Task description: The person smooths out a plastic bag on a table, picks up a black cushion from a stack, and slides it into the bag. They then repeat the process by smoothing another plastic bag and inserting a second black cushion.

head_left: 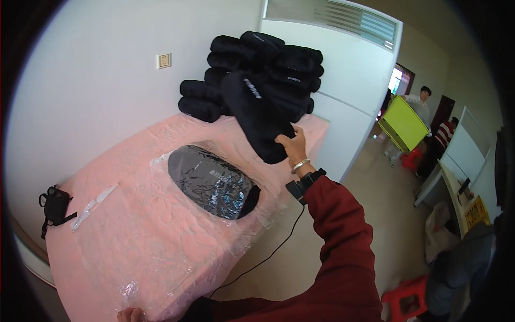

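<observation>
Head view shows our right hand, fingers clamped on a black pouch hanging above them. Our left hand barely shows; grip unreadable. Held by one end, it could slip.

The right hand is gripping the lower end of a black soft case, holding it tilted against a stack of black cases at the far end of the pink foam-covered table. Another black case in clear plastic wrap is lying just beside it on the table. The left hand is resting at the table's near edge, and a small black pouch is sitting at the left edge.
</observation>
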A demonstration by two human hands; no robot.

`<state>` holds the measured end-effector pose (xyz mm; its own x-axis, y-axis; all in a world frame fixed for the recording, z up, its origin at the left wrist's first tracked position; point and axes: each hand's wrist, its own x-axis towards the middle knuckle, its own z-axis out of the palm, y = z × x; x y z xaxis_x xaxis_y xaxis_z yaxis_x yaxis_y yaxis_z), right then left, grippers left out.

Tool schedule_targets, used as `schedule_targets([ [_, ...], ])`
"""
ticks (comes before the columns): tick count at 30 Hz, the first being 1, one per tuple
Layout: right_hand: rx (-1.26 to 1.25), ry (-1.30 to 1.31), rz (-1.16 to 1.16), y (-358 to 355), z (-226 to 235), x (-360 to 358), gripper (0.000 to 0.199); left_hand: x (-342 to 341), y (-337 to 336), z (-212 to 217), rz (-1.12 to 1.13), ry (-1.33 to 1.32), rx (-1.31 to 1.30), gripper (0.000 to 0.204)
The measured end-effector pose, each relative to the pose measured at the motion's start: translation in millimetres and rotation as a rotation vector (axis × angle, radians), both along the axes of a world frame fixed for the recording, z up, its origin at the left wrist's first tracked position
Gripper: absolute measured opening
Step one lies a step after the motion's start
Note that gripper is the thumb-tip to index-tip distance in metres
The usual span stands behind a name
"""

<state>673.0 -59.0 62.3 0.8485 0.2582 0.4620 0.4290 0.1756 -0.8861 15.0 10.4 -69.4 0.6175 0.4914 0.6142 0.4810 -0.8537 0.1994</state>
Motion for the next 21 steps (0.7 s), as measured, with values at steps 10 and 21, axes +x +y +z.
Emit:
schedule_targets([
  [10,0.014,-0.657,0.928,12,36,-232,0.069,-12,-39,59,-0.124,-0.669,-0.411,0.071],
  [21,0.141,-0.764,1.401,61,29,-366,0.063,-168,-68,-33,-0.475,-1.178,-0.599,0.056],
])
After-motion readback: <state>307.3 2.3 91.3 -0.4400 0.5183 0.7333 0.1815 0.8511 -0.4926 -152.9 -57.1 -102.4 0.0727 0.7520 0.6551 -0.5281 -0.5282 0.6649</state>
